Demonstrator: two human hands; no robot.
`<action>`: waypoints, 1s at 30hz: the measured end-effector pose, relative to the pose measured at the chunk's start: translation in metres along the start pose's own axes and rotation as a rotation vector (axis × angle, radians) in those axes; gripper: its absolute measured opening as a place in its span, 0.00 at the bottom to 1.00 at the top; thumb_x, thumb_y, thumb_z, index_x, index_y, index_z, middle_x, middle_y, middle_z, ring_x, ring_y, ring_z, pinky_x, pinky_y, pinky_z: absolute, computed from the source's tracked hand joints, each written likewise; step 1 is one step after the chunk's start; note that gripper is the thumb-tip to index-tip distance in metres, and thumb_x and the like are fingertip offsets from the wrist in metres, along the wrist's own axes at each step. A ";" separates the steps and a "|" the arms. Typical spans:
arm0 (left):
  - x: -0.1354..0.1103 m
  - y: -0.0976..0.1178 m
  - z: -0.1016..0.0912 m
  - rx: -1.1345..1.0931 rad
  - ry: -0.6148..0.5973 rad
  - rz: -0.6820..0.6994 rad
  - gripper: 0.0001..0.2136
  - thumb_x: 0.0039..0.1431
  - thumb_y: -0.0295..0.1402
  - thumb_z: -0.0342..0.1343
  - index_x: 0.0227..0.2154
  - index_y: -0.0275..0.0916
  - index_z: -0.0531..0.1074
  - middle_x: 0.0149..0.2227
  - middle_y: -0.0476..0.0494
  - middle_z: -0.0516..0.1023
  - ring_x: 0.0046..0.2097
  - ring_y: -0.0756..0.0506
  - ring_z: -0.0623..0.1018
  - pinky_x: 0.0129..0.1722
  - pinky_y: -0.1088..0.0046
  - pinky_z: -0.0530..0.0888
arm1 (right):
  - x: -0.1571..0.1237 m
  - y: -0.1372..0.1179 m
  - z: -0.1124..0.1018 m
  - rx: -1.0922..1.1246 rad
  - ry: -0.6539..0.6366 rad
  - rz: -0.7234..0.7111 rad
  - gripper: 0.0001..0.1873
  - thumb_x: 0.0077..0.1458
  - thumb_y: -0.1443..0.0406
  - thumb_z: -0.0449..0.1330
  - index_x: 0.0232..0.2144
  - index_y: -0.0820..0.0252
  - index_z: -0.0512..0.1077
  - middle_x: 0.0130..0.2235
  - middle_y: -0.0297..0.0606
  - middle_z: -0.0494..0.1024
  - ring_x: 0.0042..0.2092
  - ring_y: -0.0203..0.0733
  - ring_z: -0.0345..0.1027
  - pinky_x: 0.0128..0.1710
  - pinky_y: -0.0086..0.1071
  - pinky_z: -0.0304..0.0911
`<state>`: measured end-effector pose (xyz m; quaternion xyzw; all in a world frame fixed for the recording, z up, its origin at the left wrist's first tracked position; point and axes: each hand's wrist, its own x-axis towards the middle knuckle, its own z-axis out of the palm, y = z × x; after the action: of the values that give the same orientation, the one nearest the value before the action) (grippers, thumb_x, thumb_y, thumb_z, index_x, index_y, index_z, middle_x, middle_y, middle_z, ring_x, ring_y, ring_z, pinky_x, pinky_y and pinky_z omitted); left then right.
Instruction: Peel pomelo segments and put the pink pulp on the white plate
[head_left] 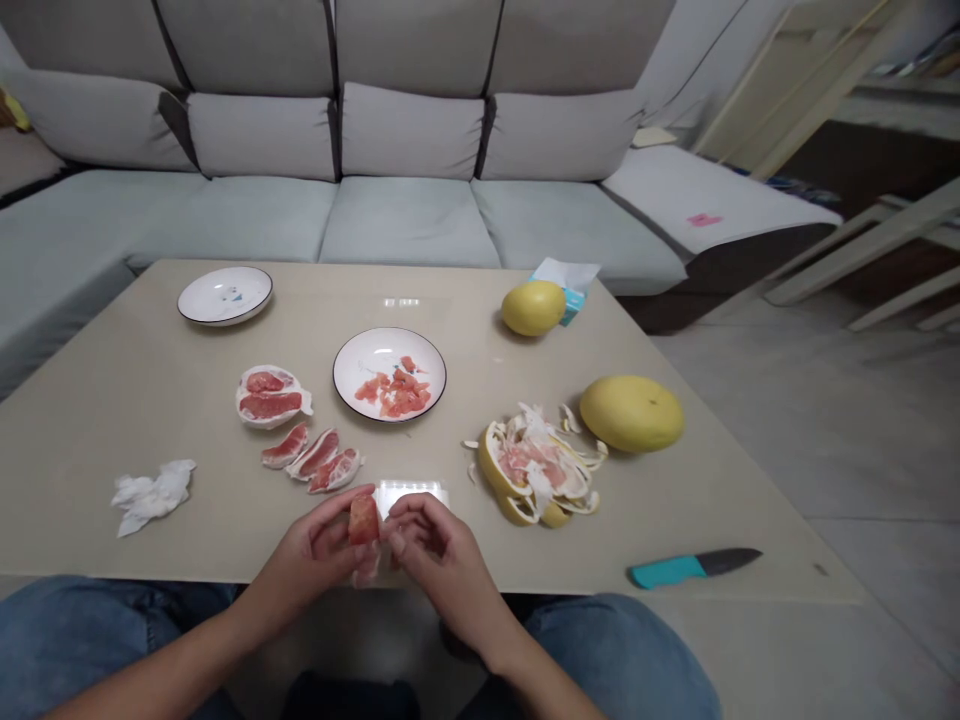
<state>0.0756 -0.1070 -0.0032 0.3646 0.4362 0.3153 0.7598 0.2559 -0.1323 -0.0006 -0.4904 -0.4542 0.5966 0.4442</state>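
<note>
Over the table (97, 400), left hand (315, 553) and right hand (441, 565) pinch pomelo flesh (364, 522).

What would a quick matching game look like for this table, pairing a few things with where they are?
Things:
1. Teal-handled knife
2. Crumpled white tissue
3. Pink pomelo flesh chunk
4. Large whole pomelo

Places:
A. Far left of the hands on the table
B. Beside the torn peel
C. Near the table's front right edge
D. Between the left hand and right hand

Pairs: 1-C, 2-A, 3-D, 4-B
</note>
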 end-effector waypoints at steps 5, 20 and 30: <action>0.002 -0.009 0.000 0.058 -0.006 0.117 0.28 0.45 0.32 0.69 0.52 0.42 0.70 0.58 0.37 0.71 0.54 0.36 0.74 0.49 0.62 0.73 | -0.001 0.006 0.006 -0.127 0.080 -0.049 0.17 0.47 0.64 0.67 0.40 0.57 0.70 0.29 0.31 0.72 0.29 0.34 0.63 0.29 0.28 0.61; -0.002 -0.006 -0.002 0.143 0.045 0.066 0.18 0.55 0.40 0.61 0.48 0.44 0.73 0.39 0.44 0.80 0.37 0.45 0.77 0.34 0.73 0.72 | -0.004 -0.007 0.000 -0.138 0.063 -0.133 0.04 0.52 0.64 0.65 0.28 0.58 0.79 0.29 0.36 0.77 0.32 0.38 0.68 0.33 0.30 0.63; 0.000 -0.006 -0.004 -0.016 -0.024 -0.004 0.20 0.48 0.39 0.67 0.44 0.38 0.76 0.30 0.46 0.79 0.29 0.49 0.75 0.29 0.77 0.68 | -0.006 -0.009 0.000 -0.121 0.025 -0.121 0.05 0.51 0.63 0.65 0.27 0.57 0.79 0.28 0.35 0.76 0.30 0.37 0.66 0.32 0.30 0.62</action>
<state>0.0732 -0.1089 -0.0098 0.3613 0.4252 0.3127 0.7687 0.2573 -0.1368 0.0091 -0.4956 -0.5125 0.5339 0.4546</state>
